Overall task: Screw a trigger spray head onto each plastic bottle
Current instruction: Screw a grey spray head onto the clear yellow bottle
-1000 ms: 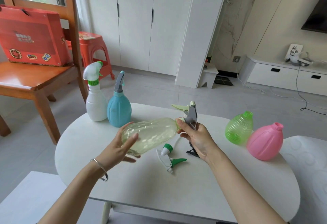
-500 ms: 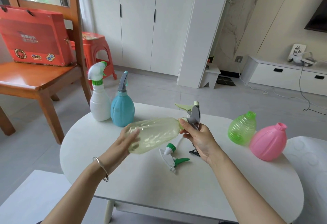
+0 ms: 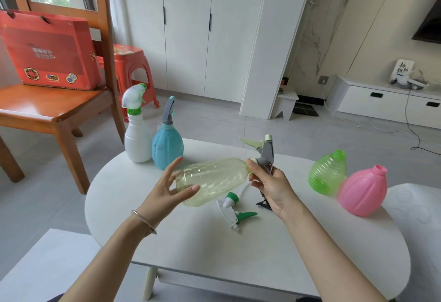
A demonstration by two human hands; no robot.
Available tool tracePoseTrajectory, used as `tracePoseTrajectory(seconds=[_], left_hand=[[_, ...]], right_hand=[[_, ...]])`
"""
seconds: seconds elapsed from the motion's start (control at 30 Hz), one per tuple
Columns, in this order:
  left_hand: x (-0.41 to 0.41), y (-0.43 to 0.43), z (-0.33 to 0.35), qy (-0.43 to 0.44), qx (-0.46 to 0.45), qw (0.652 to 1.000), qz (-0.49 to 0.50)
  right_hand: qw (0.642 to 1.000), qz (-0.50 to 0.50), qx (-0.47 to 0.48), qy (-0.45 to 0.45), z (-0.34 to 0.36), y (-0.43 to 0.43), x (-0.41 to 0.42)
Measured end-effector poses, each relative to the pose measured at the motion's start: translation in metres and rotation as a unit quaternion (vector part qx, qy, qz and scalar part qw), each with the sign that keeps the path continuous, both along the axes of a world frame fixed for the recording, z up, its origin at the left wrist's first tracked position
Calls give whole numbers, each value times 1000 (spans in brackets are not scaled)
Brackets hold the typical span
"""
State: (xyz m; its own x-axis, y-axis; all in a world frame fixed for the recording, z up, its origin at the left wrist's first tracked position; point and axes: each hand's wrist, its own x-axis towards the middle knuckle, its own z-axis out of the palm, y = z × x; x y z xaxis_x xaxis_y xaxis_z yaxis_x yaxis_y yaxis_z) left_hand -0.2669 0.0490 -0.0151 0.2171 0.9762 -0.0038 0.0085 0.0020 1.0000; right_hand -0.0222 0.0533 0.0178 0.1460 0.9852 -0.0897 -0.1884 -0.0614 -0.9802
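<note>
Here, right hand (image 3: 274, 187) grips spray head (image 3: 267, 154); box (image 3: 47, 51) lettering blurred

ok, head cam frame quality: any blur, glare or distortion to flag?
Head view: wide-angle bowing tilts the chair and white pillar near the edges; soft, even daylight, only faint shadows on the table; mild highlights on the translucent yellow bottle, outline readable; left hand slightly soft at its fingertips; right hand and grey spray head sharp enough.
</note>
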Motion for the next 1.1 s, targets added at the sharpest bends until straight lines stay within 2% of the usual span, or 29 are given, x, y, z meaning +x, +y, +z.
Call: tracePoseTrajectory(seconds=[0.07,0.13,0.23,0.37,0.47,0.67,0.77,0.83,0.93,1.1], left_hand=[[-2,2,-1,-78,-25,997,4],[3,0,1,-134,-95,986,-9],[10,-1,2,-133,-179,975,2],[11,-1,3,-184,-251,950,0],[15,-5,-1,-185,-227,956,5],[17,-10,0,-128,-77,985,86],[15,-11,3,-111,-39,988,103],[13,-10,4,-121,-62,987,89],[4,-11,9,-189,-139,971,53],[-20,-14,12,-271,-230,935,17]], right_hand=[[1000,8,17,6,2,0,-2],[999,20,28,-4,2,-2,-9],[998,40,44,14,2,-3,-15],[995,72,61,40,6,-4,-22],[994,44,70,65,6,-4,-27],[992,-4,80,99,8,-6,-34],[992,-8,77,100,10,-8,-38],[993,-13,81,80,12,-8,-42],[994,13,105,41,18,-11,-53],[970,226,91,-24,22,-14,-85]])
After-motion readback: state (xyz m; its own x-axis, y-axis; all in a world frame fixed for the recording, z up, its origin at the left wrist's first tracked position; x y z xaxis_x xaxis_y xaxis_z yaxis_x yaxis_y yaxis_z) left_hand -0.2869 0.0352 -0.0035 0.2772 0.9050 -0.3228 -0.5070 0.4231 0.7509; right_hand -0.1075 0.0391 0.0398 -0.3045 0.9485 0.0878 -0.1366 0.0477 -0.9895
